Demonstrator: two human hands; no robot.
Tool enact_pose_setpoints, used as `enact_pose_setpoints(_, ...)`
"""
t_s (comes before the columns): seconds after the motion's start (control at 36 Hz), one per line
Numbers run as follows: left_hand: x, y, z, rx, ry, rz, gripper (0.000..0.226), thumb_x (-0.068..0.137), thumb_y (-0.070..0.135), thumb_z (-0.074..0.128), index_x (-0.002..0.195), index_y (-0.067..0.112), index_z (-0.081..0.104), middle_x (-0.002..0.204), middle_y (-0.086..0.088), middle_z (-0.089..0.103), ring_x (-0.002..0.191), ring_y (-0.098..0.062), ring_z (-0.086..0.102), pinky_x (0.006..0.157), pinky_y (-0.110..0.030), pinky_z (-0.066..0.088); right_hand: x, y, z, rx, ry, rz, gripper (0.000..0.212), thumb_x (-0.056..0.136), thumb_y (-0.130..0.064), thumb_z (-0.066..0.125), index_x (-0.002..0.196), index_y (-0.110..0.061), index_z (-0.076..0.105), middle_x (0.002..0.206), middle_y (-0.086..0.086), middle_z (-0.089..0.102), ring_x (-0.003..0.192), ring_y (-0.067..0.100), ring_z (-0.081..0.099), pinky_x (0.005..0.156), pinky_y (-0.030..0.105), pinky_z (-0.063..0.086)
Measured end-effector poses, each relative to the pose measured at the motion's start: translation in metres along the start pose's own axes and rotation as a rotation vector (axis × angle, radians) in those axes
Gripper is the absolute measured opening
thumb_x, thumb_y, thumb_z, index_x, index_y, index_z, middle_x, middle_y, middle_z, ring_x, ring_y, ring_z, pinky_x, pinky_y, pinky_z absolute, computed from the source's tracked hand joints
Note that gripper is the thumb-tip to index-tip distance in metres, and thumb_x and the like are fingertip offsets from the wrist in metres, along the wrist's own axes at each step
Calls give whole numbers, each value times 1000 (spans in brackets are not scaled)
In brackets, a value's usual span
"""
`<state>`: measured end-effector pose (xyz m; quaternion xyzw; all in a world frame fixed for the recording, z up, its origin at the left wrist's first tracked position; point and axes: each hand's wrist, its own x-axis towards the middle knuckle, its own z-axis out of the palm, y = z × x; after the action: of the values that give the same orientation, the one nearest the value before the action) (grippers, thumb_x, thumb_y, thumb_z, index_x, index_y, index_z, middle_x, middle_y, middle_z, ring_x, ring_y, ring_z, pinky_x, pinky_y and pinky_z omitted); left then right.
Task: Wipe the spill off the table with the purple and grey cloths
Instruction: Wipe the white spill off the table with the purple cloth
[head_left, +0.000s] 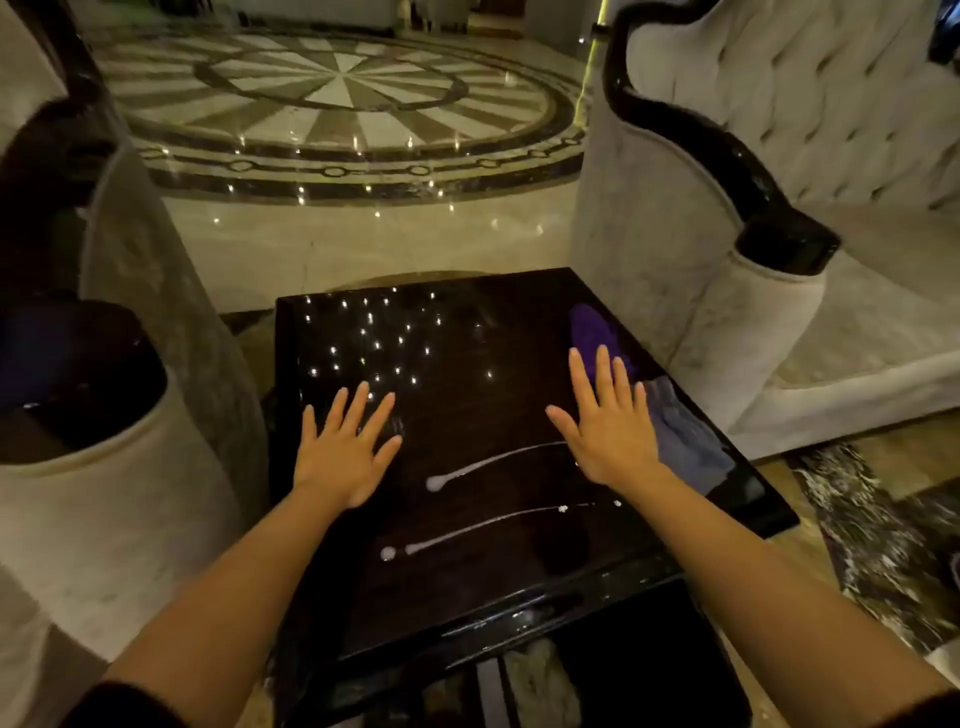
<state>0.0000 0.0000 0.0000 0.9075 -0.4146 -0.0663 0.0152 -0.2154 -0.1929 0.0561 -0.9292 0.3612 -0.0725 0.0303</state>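
Observation:
A glossy dark table (467, 597) fills the middle of the head view. Two white streaks of spill cross it: one (488, 462) between my hands, another (467, 530) nearer to me. My left hand (345, 449) is spread flat over the table's left part, holding nothing. My right hand (610, 423) is spread flat on the right part, its fingertips over the near edge of the purple cloth (589, 327). The grey cloth (685, 441) lies just right of my right hand, by the table's right edge.
A pale tufted sofa (805, 171) with a dark glossy arm trim stands right of the table. Another pale armchair (104, 467) stands close on the left. Polished marble floor (337, 104) with a round inlay stretches beyond the table's far edge.

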Motion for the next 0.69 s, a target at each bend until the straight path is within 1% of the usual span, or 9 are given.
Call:
enact_pose_setpoints(0.08, 13, -4, 22, 11, -17, -2, 55, 92, 56, 10, 127, 36, -27, 155, 3, -19, 143, -19, -15, 115, -47, -9, 8, 1, 19, -23, 20, -8, 63, 92, -54, 19, 127, -34, -29, 155, 11, -15, 142, 29, -13, 115, 46, -2)
enact_pose_setpoints(0.14, 22, -8, 36, -17, -14, -9, 57, 92, 56, 11, 131, 36, -24, 155, 3, -18, 144, -19, -14, 115, -47, -8, 12, 3, 32, -18, 38, -24, 62, 92, -54, 19, 127, -35, -29, 155, 12, -14, 142, 29, -12, 115, 47, -1)
enact_pose_setpoints(0.19, 29, -10, 43, -44, -23, -14, 59, 91, 57, 13, 138, 38, -17, 156, 3, -16, 144, -19, -12, 116, -47, -6, 16, 5, 41, -24, 54, -38, 62, 92, -54, 19, 129, -35, -26, 155, 12, -13, 142, 30, -11, 115, 47, 0)
enact_pose_setpoints(0.25, 36, -13, 45, -69, -41, -11, 59, 91, 58, 15, 141, 41, -12, 156, 3, -14, 144, -19, -11, 116, -48, -5, 22, 7, 44, -17, 57, -41, 63, 92, -53, 20, 135, -33, -22, 155, 12, -12, 142, 30, -10, 115, 47, 1)
enact_pose_setpoints(0.33, 40, -15, 48, -66, -66, -2, 60, 89, 60, 15, 142, 42, -8, 157, 5, -12, 144, -19, -11, 115, -48, -6, 31, 9, 47, 2, 33, -43, 64, 92, -53, 21, 139, -31, -16, 155, 12, -12, 142, 30, -11, 115, 47, 0)
enact_pose_setpoints(0.42, 39, -16, 50, -66, -53, -20, 60, 88, 62, 14, 142, 43, -5, 157, 5, -10, 144, -17, -11, 115, -47, -7, 46, 16, 47, 14, 2, -39, 63, 93, -52, 21, 140, -31, -15, 155, 12, -13, 142, 30, -11, 115, 48, 0)
enact_pose_setpoints(0.69, 28, -11, 40, -81, -79, -27, 59, 91, 59, 17, 143, 40, -4, 157, 4, -10, 144, -16, -12, 115, -46, -8, 116, 50, 54, 78, -120, 53, 63, 93, -52, 22, 142, -30, -11, 155, 12, -15, 142, 31, -11, 115, 49, -1)
